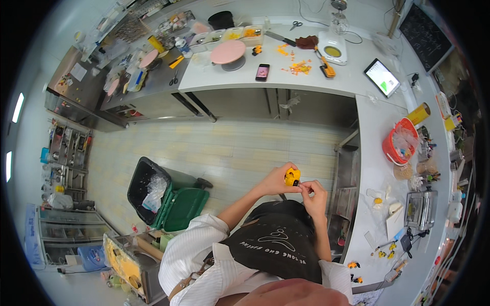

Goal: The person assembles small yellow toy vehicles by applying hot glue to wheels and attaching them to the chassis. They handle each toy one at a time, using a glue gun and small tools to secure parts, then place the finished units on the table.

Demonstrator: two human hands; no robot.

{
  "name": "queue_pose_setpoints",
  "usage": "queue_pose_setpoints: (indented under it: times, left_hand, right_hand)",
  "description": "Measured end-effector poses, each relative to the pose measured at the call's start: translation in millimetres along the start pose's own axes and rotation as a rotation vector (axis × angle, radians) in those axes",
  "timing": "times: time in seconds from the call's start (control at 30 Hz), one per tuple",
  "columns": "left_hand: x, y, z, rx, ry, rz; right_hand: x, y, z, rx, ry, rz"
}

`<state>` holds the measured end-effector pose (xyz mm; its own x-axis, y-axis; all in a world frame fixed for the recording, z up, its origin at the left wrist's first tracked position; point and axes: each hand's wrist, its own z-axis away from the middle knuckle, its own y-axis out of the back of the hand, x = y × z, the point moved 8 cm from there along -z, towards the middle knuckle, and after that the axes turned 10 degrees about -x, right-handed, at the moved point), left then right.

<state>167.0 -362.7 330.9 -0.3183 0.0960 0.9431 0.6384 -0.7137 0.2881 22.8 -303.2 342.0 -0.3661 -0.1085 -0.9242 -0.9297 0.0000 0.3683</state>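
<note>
My left hand is closed around a small yellow toy vehicle with black parts, held in front of my body above the floor. My right hand meets it from the right. Thumb and fingers pinch together at the toy's lower edge, beside a black part. What sits between those fingertips is too small to make out. A black apron hangs below both hands. Similar orange-yellow toy vehicles lie on the right-hand counter near my right elbow.
A white counter ahead carries a pink turntable, a phone, orange scraps and a scale. A tablet and red bucket stand right. A green bin with its lid open stands left.
</note>
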Motion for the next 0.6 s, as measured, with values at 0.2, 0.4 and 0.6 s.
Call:
queue_pose_setpoints:
  times: [0.2,0.4,0.6]
  left_hand:
    - [-41,2,-26,0.038,0.049,0.160]
    - [-23,0,-114,0.019,0.110,0.050]
    - [8,-29,-215,-0.100,0.143,0.244]
  right_hand:
    - [28,-4,-34,-0.116,0.000,-0.029]
    - [95,43,-80,-0.081,0.040,-0.028]
    - [129,135,-121,-0.079,-0.100,-0.251]
